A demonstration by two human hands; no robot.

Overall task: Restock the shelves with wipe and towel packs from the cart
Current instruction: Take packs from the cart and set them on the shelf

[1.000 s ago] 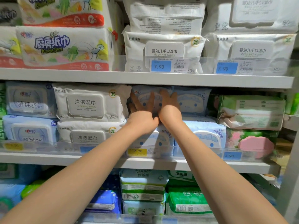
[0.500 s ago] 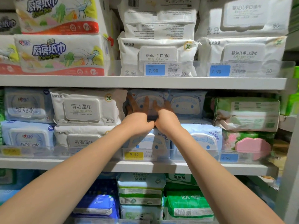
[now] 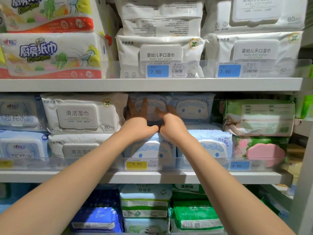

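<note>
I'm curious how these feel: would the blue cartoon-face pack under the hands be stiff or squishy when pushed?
Probably squishy: the blue pack looks film-wrapped and puffy. Its raised lid likely stays stiff. Resting on the pack below, it may slide back as the left hand and right hand press.

On the middle shelf [image 3: 169, 177] two stacks of cartoon-face wipe packs stand side by side. The left hand [image 3: 139, 126] and the right hand [image 3: 171, 123], close together, lie against the front of the upper pack [image 3: 151, 106] in the left stack, which rests on the lower pack [image 3: 149, 150]. Just left of that stack sit two cleaning wipes packs [image 3: 77, 114], one atop the other. On the top shelf [image 3: 152, 84] above, baby wet wipes packs [image 3: 160, 55] stand to the right of stacked kitchen towel packs [image 3: 50, 55].
</note>
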